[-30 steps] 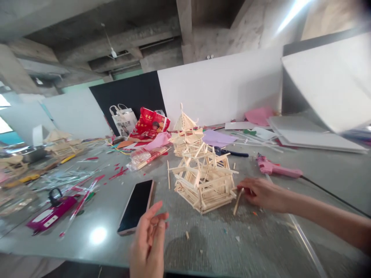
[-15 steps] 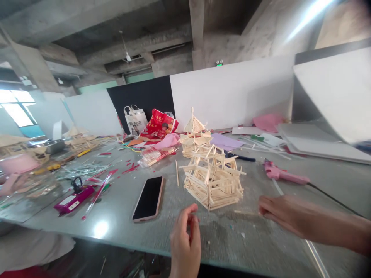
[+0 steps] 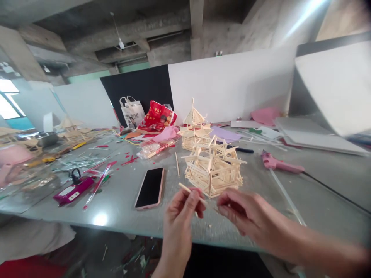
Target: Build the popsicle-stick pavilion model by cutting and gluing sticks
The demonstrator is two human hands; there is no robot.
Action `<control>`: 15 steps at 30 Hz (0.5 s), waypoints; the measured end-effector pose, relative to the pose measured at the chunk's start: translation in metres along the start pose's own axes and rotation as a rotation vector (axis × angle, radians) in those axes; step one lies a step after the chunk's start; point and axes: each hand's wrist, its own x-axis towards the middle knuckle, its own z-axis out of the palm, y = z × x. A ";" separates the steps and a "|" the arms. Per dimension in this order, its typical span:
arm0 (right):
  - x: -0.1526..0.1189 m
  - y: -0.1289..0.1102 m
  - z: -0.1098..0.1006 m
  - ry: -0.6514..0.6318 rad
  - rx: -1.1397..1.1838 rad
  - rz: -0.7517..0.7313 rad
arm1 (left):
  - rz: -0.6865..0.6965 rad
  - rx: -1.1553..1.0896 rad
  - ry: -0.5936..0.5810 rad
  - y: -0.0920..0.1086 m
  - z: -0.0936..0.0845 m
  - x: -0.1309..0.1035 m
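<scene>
My left hand [image 3: 185, 206] is closed in a pinch on a thin wooden stick [image 3: 184, 187], which slants down to the right across its fingers. A second short stick end seems to poke out below those fingers. My right hand [image 3: 240, 208] is closed, its fingertips at the lower right end of the stick; that end is blurred. Just beyond both hands stands an openwork model [image 3: 213, 170] of pale wooden sticks, with many sides and an uneven top. Behind it rises a stick-built model with a pointed roof [image 3: 194, 119].
Left of the model lie a phone [image 3: 150, 188], a loose stick [image 3: 177, 164] and a purple power strip [image 3: 73, 190]. To the right are a pink glue gun [image 3: 279, 163] with its cord and a clear glue stick [image 3: 288, 199]. Bags [image 3: 158, 120] and board sheets [image 3: 315, 135] stand farther back.
My right hand has moved left from the table's right side to meet my left hand. My left hand has risen slightly and closed on a stick. The view has shifted a little.
</scene>
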 end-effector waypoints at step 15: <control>0.041 -0.002 -0.171 1.097 0.041 -0.517 | 0.263 0.531 -0.056 0.094 -0.003 0.114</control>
